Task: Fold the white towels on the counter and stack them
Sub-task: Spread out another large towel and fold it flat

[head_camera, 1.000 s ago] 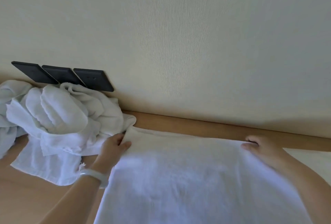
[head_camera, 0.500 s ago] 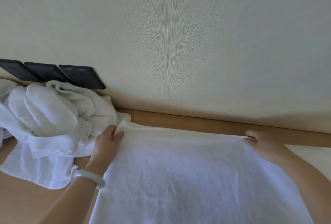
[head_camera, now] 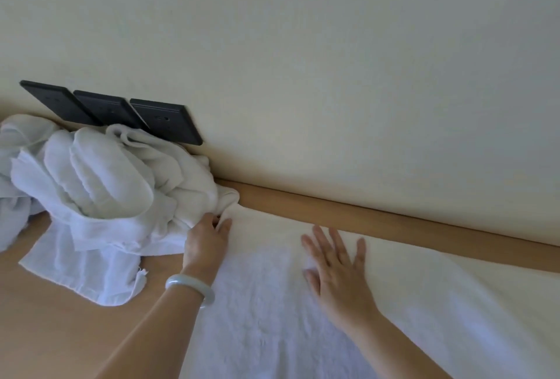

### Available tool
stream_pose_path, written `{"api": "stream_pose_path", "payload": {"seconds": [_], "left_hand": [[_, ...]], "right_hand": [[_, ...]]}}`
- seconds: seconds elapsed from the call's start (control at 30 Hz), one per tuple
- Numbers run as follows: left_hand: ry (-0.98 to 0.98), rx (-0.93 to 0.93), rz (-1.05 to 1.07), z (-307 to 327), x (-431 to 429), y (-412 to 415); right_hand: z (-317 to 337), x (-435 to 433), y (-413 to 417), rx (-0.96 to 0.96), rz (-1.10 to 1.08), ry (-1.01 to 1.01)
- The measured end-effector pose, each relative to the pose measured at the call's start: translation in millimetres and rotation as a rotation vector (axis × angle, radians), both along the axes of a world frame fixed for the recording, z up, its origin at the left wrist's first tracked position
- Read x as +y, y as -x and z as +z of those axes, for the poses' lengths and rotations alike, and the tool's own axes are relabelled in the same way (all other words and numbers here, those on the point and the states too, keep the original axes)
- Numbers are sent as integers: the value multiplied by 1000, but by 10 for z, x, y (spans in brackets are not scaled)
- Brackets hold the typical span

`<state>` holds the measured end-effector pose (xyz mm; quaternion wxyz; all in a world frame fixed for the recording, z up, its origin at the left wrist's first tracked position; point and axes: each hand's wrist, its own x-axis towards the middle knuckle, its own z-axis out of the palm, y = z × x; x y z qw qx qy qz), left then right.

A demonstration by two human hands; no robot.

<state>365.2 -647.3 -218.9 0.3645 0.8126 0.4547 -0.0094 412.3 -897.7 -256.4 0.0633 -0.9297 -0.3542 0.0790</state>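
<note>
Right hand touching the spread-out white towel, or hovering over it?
Touching. The head view shows the right hand lying flat, fingers spread, on the spread-out white towel, with no gap visible under the palm.

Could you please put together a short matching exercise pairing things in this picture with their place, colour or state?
1 left hand
2 right hand
3 towel heap
4 bracelet

A flat, fingers spread, on the spread towel
B pale green and glossy
C at the spread towel's far left corner
D crumpled below the black wall plates

Pairs: 1-C, 2-A, 3-D, 4-B
</note>
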Motion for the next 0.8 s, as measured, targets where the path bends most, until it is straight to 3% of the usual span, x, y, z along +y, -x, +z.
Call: {"api": "stream_pose_path", "payload": {"seconds": [0.1,0.23,0.33,0.43,0.63,0.8], "left_hand": [[50,11,-3,31,56,241],[188,-53,157,-8,21,684],[267,-92,242,20,-7,855],[307,-29,175,61,17,1099],[487,185,-68,15,-19,2197],[442,32,-22,113,-122,2740]], "right_hand": [[200,349,-42,43,-112,6],[389,1010,60,161,240,-120],[276,1367,51,325,255,31],[153,1571,74,292,172,134],[2,1599,175,146,130,141],[-78,1564,173,63,141,121]]}}
